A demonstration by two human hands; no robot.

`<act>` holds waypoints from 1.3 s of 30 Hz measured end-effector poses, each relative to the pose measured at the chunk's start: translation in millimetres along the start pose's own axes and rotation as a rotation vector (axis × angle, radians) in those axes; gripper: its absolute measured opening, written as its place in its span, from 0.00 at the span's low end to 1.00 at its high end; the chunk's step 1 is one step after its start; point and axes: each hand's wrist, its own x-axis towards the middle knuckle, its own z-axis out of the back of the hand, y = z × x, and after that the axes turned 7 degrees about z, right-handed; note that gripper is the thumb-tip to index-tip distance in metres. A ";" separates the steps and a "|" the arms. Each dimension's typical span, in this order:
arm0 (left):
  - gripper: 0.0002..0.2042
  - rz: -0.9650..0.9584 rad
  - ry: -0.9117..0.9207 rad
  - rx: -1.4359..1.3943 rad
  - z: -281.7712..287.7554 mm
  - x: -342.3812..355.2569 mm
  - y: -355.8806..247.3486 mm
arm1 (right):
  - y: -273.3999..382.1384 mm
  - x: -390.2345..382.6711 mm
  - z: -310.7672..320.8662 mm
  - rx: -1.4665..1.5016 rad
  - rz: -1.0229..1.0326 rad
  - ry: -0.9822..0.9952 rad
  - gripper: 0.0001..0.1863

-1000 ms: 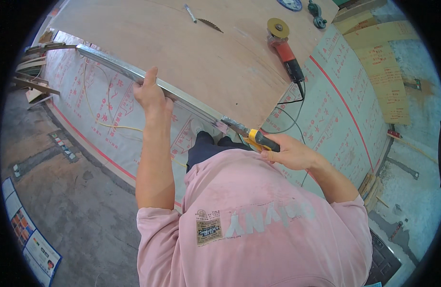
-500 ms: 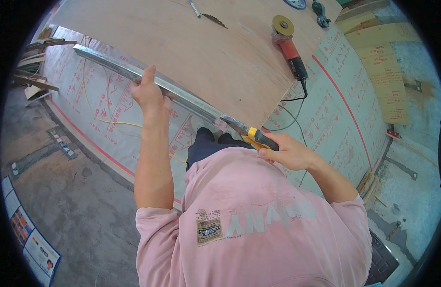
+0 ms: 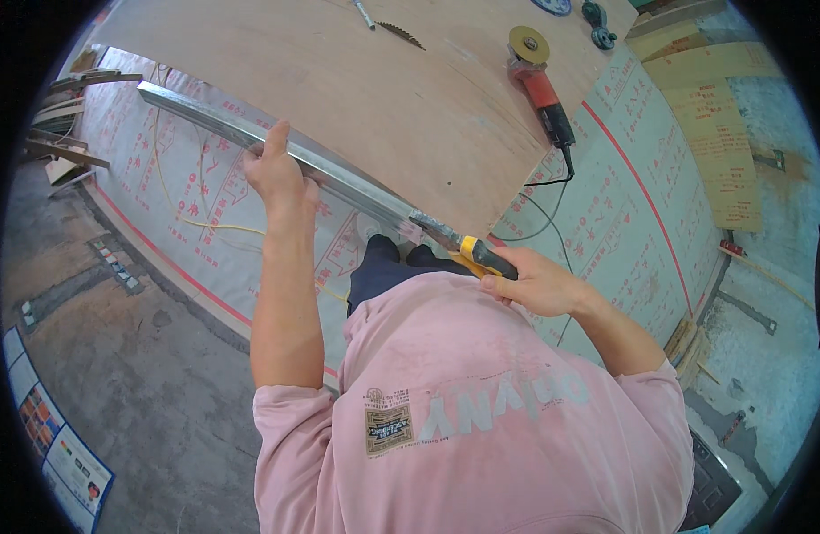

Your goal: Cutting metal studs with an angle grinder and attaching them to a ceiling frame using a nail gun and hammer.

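A long silver metal profile runs diagonally along the near edge of the plywood board. My left hand is closed round the middle of the profile. My right hand grips a pair of metal snips with black and yellow handles, whose jaws are at the profile's right end beside the board's corner. My pink shirt and feet show below.
On the board lie a red angle grinder with a gold disc, a toothed blade, a white marker and a dark green tool. Cords cross the printed floor covering. Wooden offcuts lie at the left, cardboard sheets at the right.
The profile and my left hand have shifted slightly left and up in the view, while the board and the tools on it appear a little higher and farther right.
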 end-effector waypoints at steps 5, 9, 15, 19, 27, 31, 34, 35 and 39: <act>0.21 -0.026 0.011 0.012 -1.6 -1.0 -2.3 | 4.9 0.8 -5.3 -0.110 -0.005 -0.061 0.18; 0.20 -0.150 0.019 0.087 1.7 10.4 -0.7 | 5.3 8.0 -9.4 -0.421 0.058 -0.077 0.17; 0.22 -0.832 0.449 0.815 -47.4 -83.2 17.9 | -7.4 38.5 -6.6 -0.558 0.057 -0.039 0.17; 0.23 -0.932 0.476 0.830 -52.4 -90.8 35.3 | 5.9 55.8 0.0 -0.583 -0.056 0.074 0.18; 0.23 -0.828 0.360 0.611 -18.3 -25.2 -15.0 | -3.2 45.6 16.3 -0.591 -0.006 0.082 0.20; 0.21 -0.352 0.330 0.104 -11.5 -20.0 -57.6 | -10.0 36.9 18.6 -0.007 -0.143 0.059 0.17; 0.27 -0.260 0.352 -0.028 6.5 -12.0 -69.3 | -2.0 30.4 14.8 0.172 -0.154 0.060 0.15; 0.29 -0.246 0.377 -0.085 12.0 -5.4 -69.8 | -1.7 29.0 14.7 0.205 -0.122 0.060 0.15; 0.26 -0.254 0.265 -0.250 26.8 -0.8 -78.9 | -6.3 25.1 16.7 0.121 0.033 0.059 0.15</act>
